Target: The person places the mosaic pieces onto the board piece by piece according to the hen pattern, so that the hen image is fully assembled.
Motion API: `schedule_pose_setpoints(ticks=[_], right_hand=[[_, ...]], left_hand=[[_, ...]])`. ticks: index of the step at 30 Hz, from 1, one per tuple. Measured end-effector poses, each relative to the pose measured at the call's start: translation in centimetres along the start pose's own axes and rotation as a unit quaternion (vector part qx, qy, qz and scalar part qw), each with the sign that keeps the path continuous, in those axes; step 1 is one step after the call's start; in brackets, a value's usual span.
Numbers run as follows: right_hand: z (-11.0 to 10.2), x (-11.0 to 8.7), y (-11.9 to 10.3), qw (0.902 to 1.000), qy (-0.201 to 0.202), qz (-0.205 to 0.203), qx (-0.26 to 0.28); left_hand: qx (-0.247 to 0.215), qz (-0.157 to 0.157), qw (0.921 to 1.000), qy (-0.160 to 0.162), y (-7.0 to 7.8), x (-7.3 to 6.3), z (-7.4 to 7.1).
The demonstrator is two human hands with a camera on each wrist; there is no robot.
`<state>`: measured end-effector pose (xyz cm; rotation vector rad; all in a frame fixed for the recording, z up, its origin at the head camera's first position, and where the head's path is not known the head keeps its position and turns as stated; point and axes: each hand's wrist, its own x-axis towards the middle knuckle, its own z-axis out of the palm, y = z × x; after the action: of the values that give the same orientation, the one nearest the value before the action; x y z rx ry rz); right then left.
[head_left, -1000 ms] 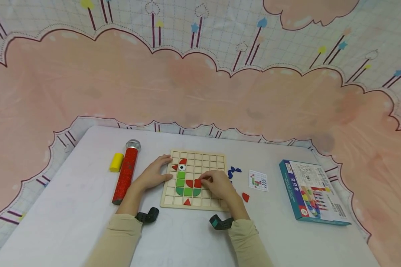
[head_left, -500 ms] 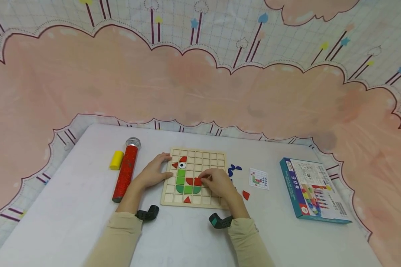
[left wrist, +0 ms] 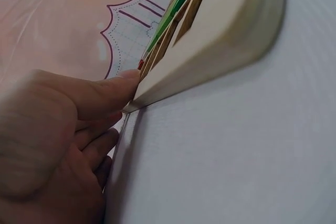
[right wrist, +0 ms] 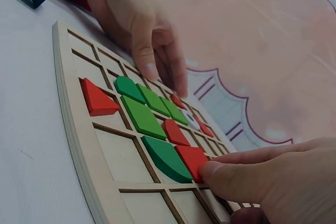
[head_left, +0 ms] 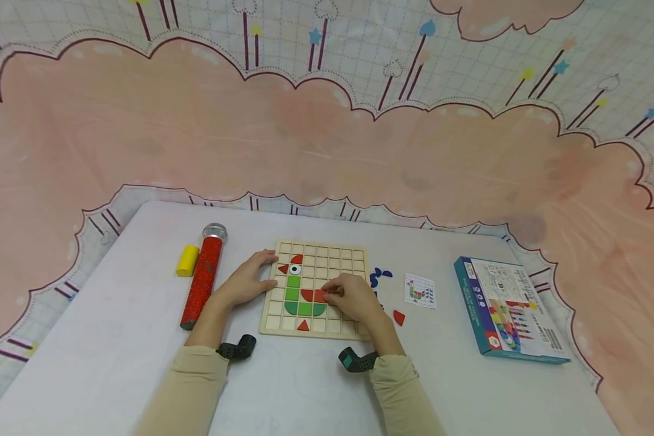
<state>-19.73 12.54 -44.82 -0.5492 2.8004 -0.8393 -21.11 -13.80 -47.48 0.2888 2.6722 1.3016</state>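
On the table lies a wooden grid board [head_left: 321, 334] holding a bird shape of flat coloured pieces. Green squares [head_left: 292, 287] and rounded green pieces form its neck and underside, and a white eye piece [head_left: 295, 269] sits near the top. My right hand [head_left: 354, 298] pinches a red square piece [right wrist: 191, 161] at its cell, with the thumb against its edge in the right wrist view. Beside it sits a red quarter-round piece [right wrist: 175, 132]. My left hand [head_left: 246, 280] rests at the board's left edge, thumb touching the rim in the left wrist view.
Right of the board lie several blue pieces [head_left: 374, 281], a loose red piece [head_left: 399, 318] and a small pattern card [head_left: 420, 291]. A flat game box [head_left: 515, 312] lies farther right. On the left are a red microphone [head_left: 203, 281] and a yellow cylinder [head_left: 188, 261].
The right hand stays at the red square piece and the left hand stays at the board's edge. The whole head view shifts slightly; the pieces keep their places.
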Motion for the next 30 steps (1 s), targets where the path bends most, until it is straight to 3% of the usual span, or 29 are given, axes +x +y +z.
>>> schedule_pose_setpoints(ticks=[13,20,30], right_hand=[[0.17,0.01,0.07,0.9998,-0.001,-0.015,-0.012],[0.15,-0.19,0.28,0.9997,0.002,-0.021,-0.013],[0.22,-0.04,0.61,0.9997,0.013,-0.016,-0.013]], left_hand=[[-0.014,-0.004,0.9999,-0.002,0.49,-0.31,-0.24],[-0.009,0.019,0.9998,0.005,-0.01,-0.10,0.08],[-0.005,0.012,0.9999,0.001,0.10,-0.07,0.00]])
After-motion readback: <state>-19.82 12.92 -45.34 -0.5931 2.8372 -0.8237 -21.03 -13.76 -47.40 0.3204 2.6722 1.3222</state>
